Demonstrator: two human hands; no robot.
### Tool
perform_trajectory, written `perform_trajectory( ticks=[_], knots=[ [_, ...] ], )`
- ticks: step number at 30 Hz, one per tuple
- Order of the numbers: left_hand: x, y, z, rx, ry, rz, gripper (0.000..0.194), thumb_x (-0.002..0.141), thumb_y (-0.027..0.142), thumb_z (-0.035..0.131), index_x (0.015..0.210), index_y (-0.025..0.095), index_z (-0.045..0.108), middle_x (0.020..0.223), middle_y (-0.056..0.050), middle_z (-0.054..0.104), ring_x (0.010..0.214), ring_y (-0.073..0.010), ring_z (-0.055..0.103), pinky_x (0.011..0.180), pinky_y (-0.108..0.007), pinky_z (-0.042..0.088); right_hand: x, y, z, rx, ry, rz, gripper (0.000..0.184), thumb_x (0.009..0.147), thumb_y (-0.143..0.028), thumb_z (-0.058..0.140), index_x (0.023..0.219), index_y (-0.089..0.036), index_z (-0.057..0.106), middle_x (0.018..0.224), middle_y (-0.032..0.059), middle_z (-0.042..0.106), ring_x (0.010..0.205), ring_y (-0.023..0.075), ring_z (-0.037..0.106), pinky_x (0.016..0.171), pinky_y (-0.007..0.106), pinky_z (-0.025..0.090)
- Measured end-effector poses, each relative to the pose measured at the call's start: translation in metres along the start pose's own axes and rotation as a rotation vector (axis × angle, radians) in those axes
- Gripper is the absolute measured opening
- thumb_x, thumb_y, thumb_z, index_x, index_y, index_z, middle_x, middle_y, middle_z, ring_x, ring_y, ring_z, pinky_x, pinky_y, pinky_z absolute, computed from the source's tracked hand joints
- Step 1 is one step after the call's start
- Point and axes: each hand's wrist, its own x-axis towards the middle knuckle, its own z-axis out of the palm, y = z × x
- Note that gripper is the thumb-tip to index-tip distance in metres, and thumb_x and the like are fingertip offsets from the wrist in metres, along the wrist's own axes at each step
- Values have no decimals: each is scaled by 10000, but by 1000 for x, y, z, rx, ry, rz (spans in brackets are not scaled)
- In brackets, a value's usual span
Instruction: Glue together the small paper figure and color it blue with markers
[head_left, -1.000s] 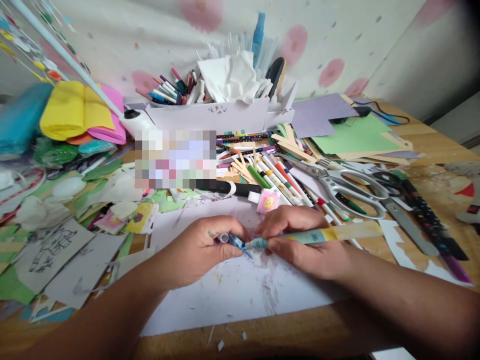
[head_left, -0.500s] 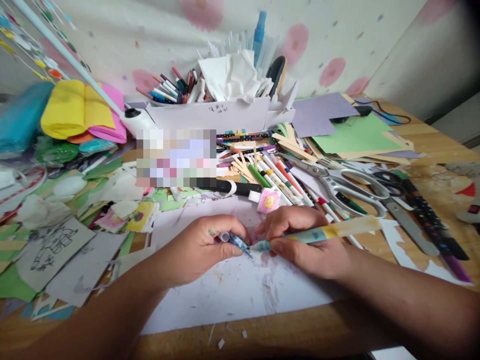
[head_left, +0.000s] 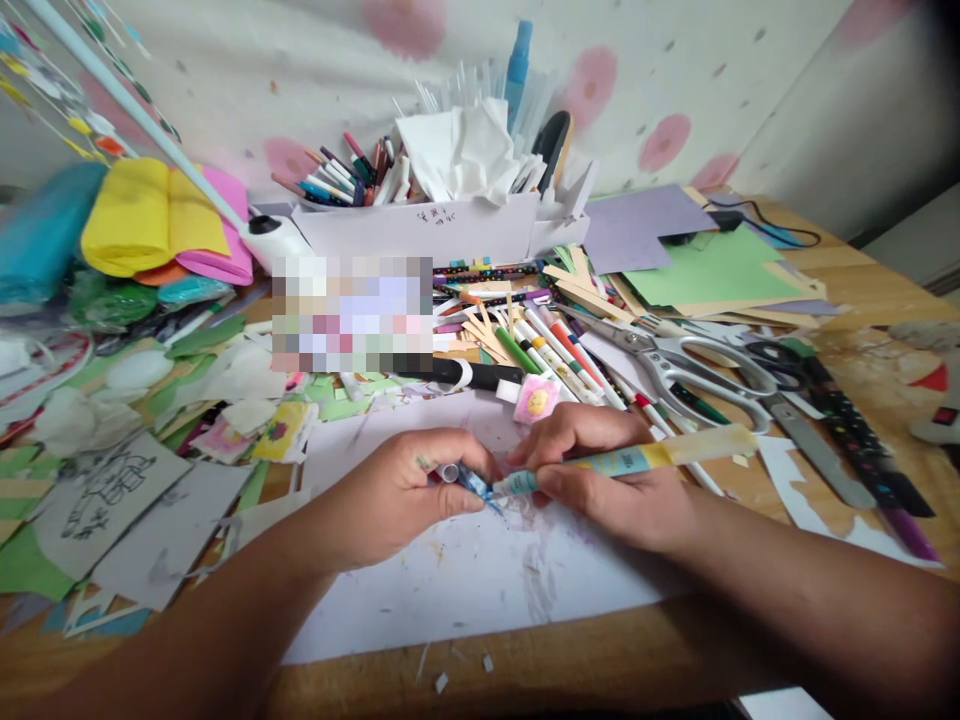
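My left hand [head_left: 409, 490] is closed over the white sheet [head_left: 420, 610]. Between its thumb and fingers it pinches a small blue-and-white piece [head_left: 475, 483], mostly hidden by the fingers. A small pale cap [head_left: 448, 473] pokes out of the same grip. My right hand [head_left: 600, 465] is wrapped around a glue pen [head_left: 637, 457] with a light blue front and a yellowish, see-through barrel. The pen's narrow tip points left and meets the edge of the blue-and-white piece, as far as I can see. A pink square with a yellow centre [head_left: 536, 398] lies just beyond my right hand.
Several markers [head_left: 562, 360] and paper strips lie behind the hands. Large silver scissors [head_left: 705, 375] rest at the right. Paper scraps and a drawing [head_left: 112, 490] cover the left side. A white box [head_left: 420, 230] of pens and tissues stands at the back, beside a lamp base [head_left: 281, 240].
My right hand has shifted slightly left and up with the glue pen, whose tip is closer to the blue-and-white piece. My left hand has barely moved.
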Motion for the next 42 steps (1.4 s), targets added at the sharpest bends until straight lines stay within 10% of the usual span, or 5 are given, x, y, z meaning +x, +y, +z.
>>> perform_trajectory(
  ticks=[42],
  knots=[
    [0,-3,-1,-39,-16,-5,50,807,226,651,841,190,653,857,7,646,831,-167,580,751,-291,434,2,3,4,143,15,45,133,789,-168,622,663,-170,578,588,43,659,560,175,629,508,282,487]
  ],
)
